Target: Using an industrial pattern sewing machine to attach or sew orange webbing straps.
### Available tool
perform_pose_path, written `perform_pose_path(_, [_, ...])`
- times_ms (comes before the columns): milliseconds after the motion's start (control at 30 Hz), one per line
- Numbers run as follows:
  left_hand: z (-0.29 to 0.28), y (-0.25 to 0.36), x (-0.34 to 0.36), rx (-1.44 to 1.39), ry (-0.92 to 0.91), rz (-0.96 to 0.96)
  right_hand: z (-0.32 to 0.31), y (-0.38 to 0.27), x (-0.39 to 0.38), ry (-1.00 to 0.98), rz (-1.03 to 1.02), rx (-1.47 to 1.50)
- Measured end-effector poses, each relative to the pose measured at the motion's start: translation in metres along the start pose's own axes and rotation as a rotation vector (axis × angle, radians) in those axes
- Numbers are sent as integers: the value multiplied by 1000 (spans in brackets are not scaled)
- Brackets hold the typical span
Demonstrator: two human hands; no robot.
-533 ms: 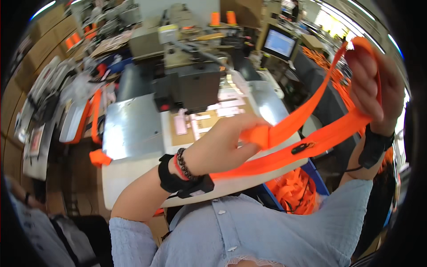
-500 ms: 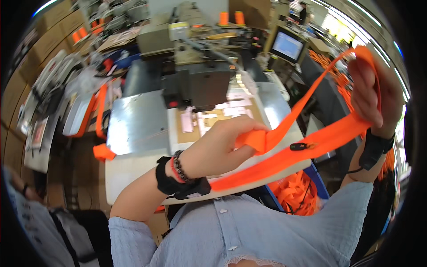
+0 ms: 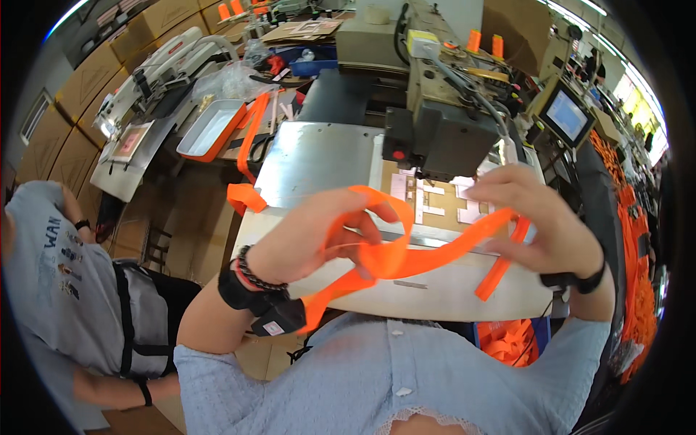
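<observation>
A long flat orange fabric strap (image 3: pixel 442 257) stretches between my two hands above the front edge of the white work table. My left hand (image 3: pixel 312 232) has its fingers curled round the strap, which loops over them and drops toward my left wrist. On the other side my right hand (image 3: pixel 547 221) holds the strap between bent fingers and thumb. A short strap end hangs down below the right fingertips. Beyond the hands stands a sewing machine with a dark head (image 3: pixel 442 141). Under that head lies a brown template board (image 3: pixel 457 199) with pale pink and white pieces.
A metal plate (image 3: pixel 319 163) lies left of the machine. Another orange strap (image 3: pixel 248 197) hangs over the table's left edge. An orange-rimmed tray (image 3: pixel 212 129) sits at far left, a monitor (image 3: pixel 567 114) at right. Below the table is a blue bin (image 3: pixel 542 335) of orange straps. A co-worker (image 3: pixel 61 268) is at left.
My right hand has come down and inward from its raised place at the right. The strap, earlier drawn wide, now loops round the left fingers. The view has swung left.
</observation>
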State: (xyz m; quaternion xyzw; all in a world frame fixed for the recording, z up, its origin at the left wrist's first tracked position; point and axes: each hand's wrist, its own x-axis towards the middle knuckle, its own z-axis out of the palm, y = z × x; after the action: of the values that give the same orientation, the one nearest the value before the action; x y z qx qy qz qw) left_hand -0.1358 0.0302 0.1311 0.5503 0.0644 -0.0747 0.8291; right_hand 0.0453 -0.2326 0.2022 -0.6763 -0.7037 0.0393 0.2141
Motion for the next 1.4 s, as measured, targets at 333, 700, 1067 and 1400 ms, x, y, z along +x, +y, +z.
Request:
perform_pose_path(333, [46, -15, 49, 124, -138, 229, 19, 7, 23, 149, -333, -173])
perform_pose_path(700, [33, -13, 24, 239, -93, 159, -58, -19, 51, 762, 29, 304])
perform_pose_path(1067, [-90, 47, -36, 870, 448, 330, 17, 1, -49, 481, 665, 998])
perform_pose_path(1400, [-26, 2, 30, 1375, -184, 176, 83, 70, -114, 380, 719, 582])
